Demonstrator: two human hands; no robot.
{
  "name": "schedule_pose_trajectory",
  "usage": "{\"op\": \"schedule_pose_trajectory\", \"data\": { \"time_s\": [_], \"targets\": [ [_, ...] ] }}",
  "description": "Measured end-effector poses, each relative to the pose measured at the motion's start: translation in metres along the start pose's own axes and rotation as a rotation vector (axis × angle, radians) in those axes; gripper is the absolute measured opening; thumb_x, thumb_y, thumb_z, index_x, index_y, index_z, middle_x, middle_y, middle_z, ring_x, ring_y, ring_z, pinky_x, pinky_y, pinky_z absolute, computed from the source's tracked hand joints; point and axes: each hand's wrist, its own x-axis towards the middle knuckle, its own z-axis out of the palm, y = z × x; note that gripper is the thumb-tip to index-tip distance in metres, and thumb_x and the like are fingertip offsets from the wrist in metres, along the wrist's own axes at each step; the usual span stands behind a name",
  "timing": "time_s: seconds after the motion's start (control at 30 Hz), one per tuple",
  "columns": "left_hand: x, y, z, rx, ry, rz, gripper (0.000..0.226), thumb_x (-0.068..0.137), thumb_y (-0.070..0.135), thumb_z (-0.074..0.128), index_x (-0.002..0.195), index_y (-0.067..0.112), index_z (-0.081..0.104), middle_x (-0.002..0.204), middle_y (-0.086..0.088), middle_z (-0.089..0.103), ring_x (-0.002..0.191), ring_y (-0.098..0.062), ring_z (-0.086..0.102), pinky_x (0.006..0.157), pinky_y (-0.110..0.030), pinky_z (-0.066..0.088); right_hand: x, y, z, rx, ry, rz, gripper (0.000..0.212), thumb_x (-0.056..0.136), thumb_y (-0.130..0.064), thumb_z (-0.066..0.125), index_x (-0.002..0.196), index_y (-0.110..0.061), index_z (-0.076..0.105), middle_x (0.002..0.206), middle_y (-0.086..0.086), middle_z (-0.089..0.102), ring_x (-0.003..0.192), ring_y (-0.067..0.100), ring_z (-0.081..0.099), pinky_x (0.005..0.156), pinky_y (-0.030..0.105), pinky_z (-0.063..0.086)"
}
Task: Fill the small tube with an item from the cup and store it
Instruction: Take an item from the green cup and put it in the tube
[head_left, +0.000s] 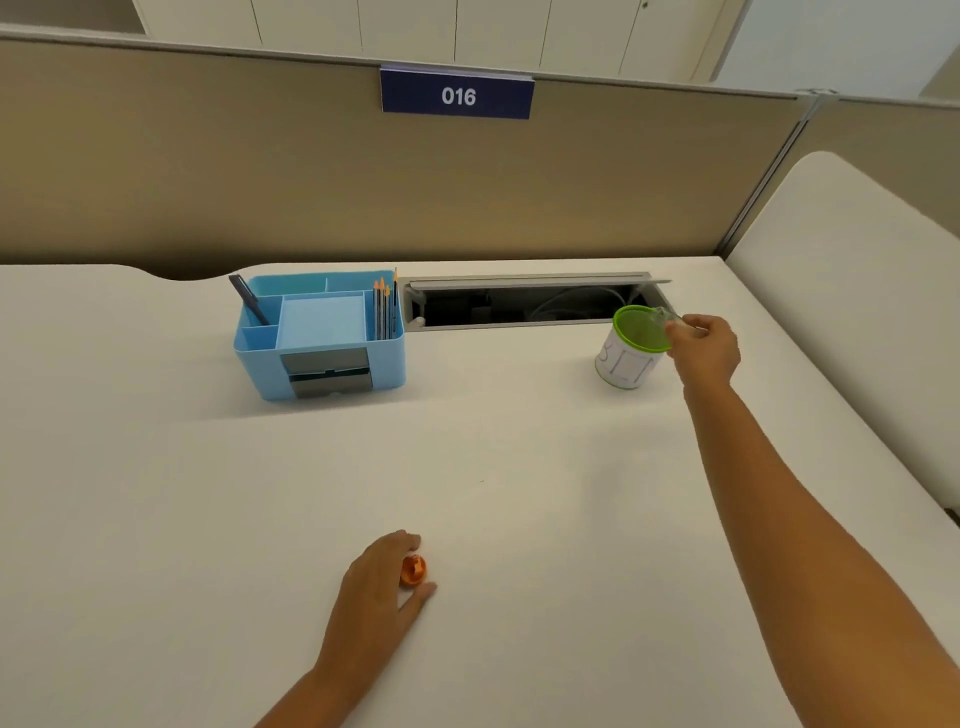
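A white cup (626, 361) with a green rim and green inside stands at the far right of the desk. My right hand (706, 351) reaches to its right side and pinches a small clear tube (667, 316) held tilted over the cup's rim. What lies inside the cup is hidden. Near the front edge, my left hand (382, 587) rests on the desk with its fingers curled round a small orange cap (413, 570).
A light blue desk organiser (319, 338) with a pen, several pencils and a small drawer stands at the back left. An open cable slot (524, 306) runs along the back of the white desk (493, 493). A beige partition with a "016" sign rises behind.
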Motion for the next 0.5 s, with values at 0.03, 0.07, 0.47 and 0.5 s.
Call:
{"op": "schedule_pose_trajectory", "data": {
  "time_s": [0.03, 0.07, 0.47, 0.5],
  "targets": [
    [0.000, -0.002, 0.000, 0.009, -0.010, -0.007, 0.043, 0.075, 0.025, 0.071, 0.114, 0.020, 0.053, 0.113, 0.011, 0.056, 0.105, -0.007, 0.051, 0.094, -0.028, 0.039, 0.008, -0.002, 0.000, -0.060, -0.003, -0.027, 0.036, 0.080, -0.021, 0.064, 0.111, -0.004, 0.059, 0.114, 0.017, 0.064, 0.101, 0.032, 0.062, 0.086, 0.033, 0.049],
    [0.001, -0.004, 0.000, 0.020, -0.019, -0.014, 0.045, 0.075, 0.026, 0.071, 0.116, 0.020, 0.052, 0.116, 0.010, 0.055, 0.109, -0.008, 0.050, 0.097, -0.029, 0.038, 0.015, -0.005, 0.001, -0.118, -0.014, -0.051, 0.036, 0.080, -0.020, 0.065, 0.112, -0.003, 0.060, 0.114, 0.017, 0.064, 0.102, 0.032, 0.061, 0.082, 0.029, 0.046],
    [0.001, -0.006, 0.000, 0.046, -0.025, -0.020, 0.049, 0.076, 0.030, 0.069, 0.120, 0.019, 0.050, 0.121, 0.007, 0.054, 0.112, -0.008, 0.048, 0.097, -0.024, 0.033, 0.038, -0.024, 0.004, -0.511, -0.164, -0.199, 0.042, 0.077, -0.012, 0.069, 0.115, -0.004, 0.051, 0.111, 0.021, 0.062, 0.097, 0.035, 0.059, 0.071, 0.035, 0.045],
    [0.001, -0.005, 0.000, 0.051, -0.025, -0.016, 0.049, 0.076, 0.030, 0.070, 0.120, 0.019, 0.050, 0.121, 0.007, 0.055, 0.112, -0.008, 0.048, 0.097, -0.024, 0.033, 0.037, -0.024, 0.004, -0.496, -0.151, -0.203, 0.040, 0.079, -0.014, 0.068, 0.114, -0.004, 0.051, 0.110, 0.021, 0.062, 0.097, 0.035, 0.059, 0.072, 0.036, 0.046]
  ]
}}
